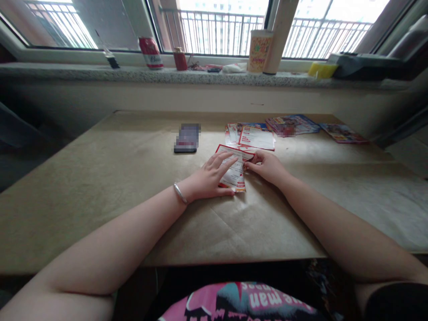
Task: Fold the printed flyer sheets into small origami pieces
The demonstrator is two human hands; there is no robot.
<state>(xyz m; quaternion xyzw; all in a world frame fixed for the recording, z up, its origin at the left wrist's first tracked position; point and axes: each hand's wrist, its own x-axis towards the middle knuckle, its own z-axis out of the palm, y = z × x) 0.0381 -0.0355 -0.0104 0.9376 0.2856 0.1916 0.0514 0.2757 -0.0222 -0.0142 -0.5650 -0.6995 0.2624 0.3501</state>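
Note:
A white printed leaflet with red borders lies on the table in front of me, its right side partly folded over. My left hand rests on its left part with the fingers spread. At the leaflet's upper right edge, my right hand pinches the paper between thumb and fingers. Just beyond lie several similar leaflets, overlapping one another. The leaflet's lower left part is hidden under my left hand.
A phone lies left of the leaflets. Colourful printed sheets and another stack sit at the back right of the table. On the windowsill stand a red can, a red bottle and a paper cup.

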